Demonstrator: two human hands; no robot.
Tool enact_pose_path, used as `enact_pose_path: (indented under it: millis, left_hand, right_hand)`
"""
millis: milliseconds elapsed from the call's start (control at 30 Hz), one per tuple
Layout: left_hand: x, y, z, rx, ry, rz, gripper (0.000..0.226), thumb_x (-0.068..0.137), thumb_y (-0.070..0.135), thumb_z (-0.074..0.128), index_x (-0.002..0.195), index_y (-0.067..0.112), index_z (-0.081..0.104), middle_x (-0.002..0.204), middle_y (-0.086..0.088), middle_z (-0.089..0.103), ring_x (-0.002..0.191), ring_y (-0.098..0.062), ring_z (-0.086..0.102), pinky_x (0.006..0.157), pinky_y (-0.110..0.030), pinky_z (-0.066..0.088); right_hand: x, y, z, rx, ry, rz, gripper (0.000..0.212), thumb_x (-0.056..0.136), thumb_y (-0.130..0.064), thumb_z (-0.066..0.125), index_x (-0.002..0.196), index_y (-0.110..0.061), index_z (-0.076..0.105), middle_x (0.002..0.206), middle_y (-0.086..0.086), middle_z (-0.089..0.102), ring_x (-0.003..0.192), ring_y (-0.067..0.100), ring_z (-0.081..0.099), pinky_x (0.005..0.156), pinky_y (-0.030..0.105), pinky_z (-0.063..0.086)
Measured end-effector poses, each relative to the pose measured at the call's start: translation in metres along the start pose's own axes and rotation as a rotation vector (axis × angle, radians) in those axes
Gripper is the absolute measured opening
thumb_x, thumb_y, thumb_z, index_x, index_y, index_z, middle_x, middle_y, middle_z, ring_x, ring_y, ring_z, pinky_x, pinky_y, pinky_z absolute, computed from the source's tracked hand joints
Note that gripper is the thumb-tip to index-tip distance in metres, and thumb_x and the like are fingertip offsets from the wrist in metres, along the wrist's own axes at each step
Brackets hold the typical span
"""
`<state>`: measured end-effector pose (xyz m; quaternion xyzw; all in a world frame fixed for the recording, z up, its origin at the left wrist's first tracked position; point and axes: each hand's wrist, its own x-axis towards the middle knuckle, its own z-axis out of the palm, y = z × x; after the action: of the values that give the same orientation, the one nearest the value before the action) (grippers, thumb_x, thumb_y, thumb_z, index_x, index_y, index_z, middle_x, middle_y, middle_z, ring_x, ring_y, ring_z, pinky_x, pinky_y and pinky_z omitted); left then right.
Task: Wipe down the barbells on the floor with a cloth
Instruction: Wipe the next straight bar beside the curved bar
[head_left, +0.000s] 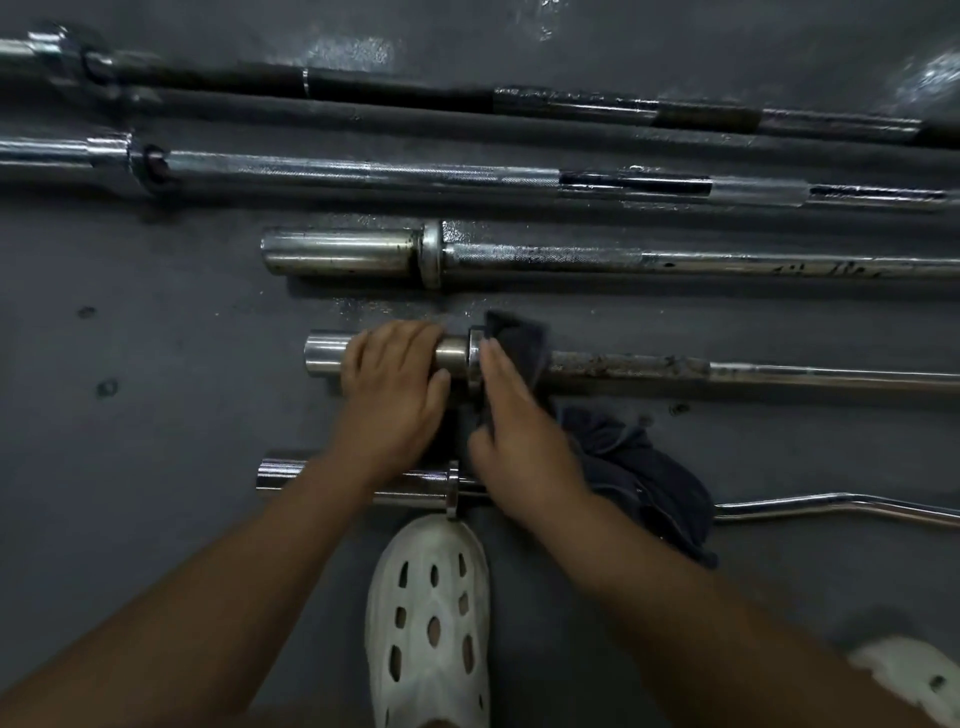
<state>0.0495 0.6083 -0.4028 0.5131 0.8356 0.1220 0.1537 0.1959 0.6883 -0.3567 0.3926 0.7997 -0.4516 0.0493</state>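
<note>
The right hand's fingers lie nearly straight and close together, flat on the cloth, pressing it against the collar of the bar. The thumb sits low on the near side of the cloth; whether it pinches a fold I cannot tell. The flat press seems meant to push the fabric into the step where the collar meets the shaft, a spot that likely traps grime.

The left hand's fingers curl over the top of the sleeve, thumb toward the collar, gripping it. That hold probably keeps the bar from rolling, or lets the person turn it under the cloth. The two hands sit just beside each other with the collar between them. The left hand covers the middle of the sleeve, and the right hand covers the start of the shaft.

The cloth is dark. One corner stands up beyond the fingertips, and the bulk trails from under the palm across the floor and onto the curl bar nearest the person. The shaft to the right of the cloth looks rusty and spotted, so I judge most of this bar is not yet wiped.

Beyond it lie a third bar, a chrome bar and a black bar, all roughly parallel. A white shoe stands just short of the curl bar.
</note>
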Motion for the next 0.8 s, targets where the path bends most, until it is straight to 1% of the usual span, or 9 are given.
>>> enact_pose_path:
  millis: [67,133,200,300,467,600,700,733,800]
  left_hand:
    - [0.019,-0.005,-0.007,0.003,-0.040,-0.008,0.046,0.096,0.041,0.030,0.133,0.024,0.052,0.131,0.002,0.057,0.123,-0.021,0.047,0.106,-0.040,0.021]
    - [0.021,-0.001,-0.011,-0.004,-0.010,-0.011,0.043,0.098,0.040,0.031,0.130,0.024,0.055,0.128,0.003,0.060,0.119,-0.021,0.050,0.103,-0.039,0.024]
    - [0.003,0.009,-0.012,-0.048,0.044,-0.037,0.039,0.098,0.035,0.035,0.126,0.021,0.058,0.124,0.001,0.062,0.116,-0.024,0.052,0.104,-0.042,0.029]
    - [-0.019,0.021,-0.013,-0.157,0.105,-0.160,0.026,0.096,0.032,0.042,0.104,0.020,0.064,0.101,0.001,0.062,0.096,-0.023,0.052,0.087,-0.040,0.037]
    - [-0.013,0.038,-0.002,-0.162,-0.001,-0.126,0.032,0.099,0.035,0.041,0.117,0.019,0.061,0.111,-0.001,0.066,0.103,-0.024,0.057,0.091,-0.040,0.039]
    - [-0.029,0.047,0.009,-0.065,-0.002,-0.025,0.039,0.099,0.040,0.038,0.122,0.018,0.060,0.113,0.000,0.067,0.102,-0.023,0.060,0.089,-0.038,0.036]
    - [0.008,0.036,0.001,-0.096,-0.019,-0.027,0.041,0.100,0.040,0.036,0.124,0.017,0.058,0.114,-0.005,0.066,0.104,-0.028,0.059,0.091,-0.041,0.040]
    - [0.020,0.031,-0.005,-0.171,-0.016,-0.049,0.041,0.100,0.039,0.036,0.125,0.015,0.058,0.116,-0.007,0.064,0.106,-0.029,0.057,0.091,-0.042,0.041]
    - [0.023,0.030,-0.011,-0.267,0.036,-0.072,0.037,0.099,0.033,0.041,0.125,0.012,0.057,0.119,-0.010,0.061,0.108,-0.031,0.055,0.094,-0.044,0.043]
  right_hand:
    - [-0.014,0.004,0.003,-0.050,-0.051,-0.006,0.084,0.088,-0.014,0.051,0.156,-0.039,0.010,0.163,-0.018,0.018,0.129,0.019,0.049,0.100,0.034,0.046]
    - [-0.023,0.012,-0.016,-0.127,-0.068,-0.027,0.077,0.089,-0.020,0.051,0.154,-0.042,0.016,0.149,-0.013,0.047,0.122,0.019,0.056,0.098,0.035,0.048]
    - [-0.018,0.020,-0.036,-0.045,0.071,0.005,0.071,0.089,-0.016,0.053,0.153,-0.036,0.028,0.134,-0.011,0.060,0.116,0.016,0.060,0.097,0.035,0.049]
    - [0.001,0.016,-0.034,0.084,0.287,0.094,0.065,0.090,-0.012,0.054,0.151,-0.025,0.034,0.140,-0.004,0.055,0.113,0.017,0.058,0.095,0.030,0.045]
    - [-0.027,0.010,0.009,-0.230,-0.020,-0.057,0.068,0.085,-0.012,0.055,0.148,-0.023,0.033,0.135,0.001,0.053,0.117,0.023,0.054,0.084,0.037,0.047]
    - [-0.012,0.038,-0.030,0.121,0.402,0.186,0.049,0.087,-0.007,0.057,0.134,-0.023,0.053,0.115,-0.004,0.062,0.102,0.014,0.058,0.096,0.029,0.045]
    - [0.013,0.055,-0.053,0.455,0.797,0.365,0.034,0.088,-0.003,0.053,0.115,-0.021,0.056,0.103,-0.006,0.061,0.096,0.010,0.058,0.099,0.037,0.046]
    - [0.019,0.053,-0.054,0.500,0.836,0.339,0.031,0.089,-0.004,0.054,0.114,-0.020,0.056,0.104,-0.006,0.062,0.097,0.009,0.057,0.100,0.036,0.046]
    - [0.024,0.039,-0.046,0.399,0.655,0.154,0.033,0.087,-0.010,0.058,0.119,-0.016,0.059,0.114,0.002,0.063,0.107,0.016,0.059,0.102,0.029,0.044]
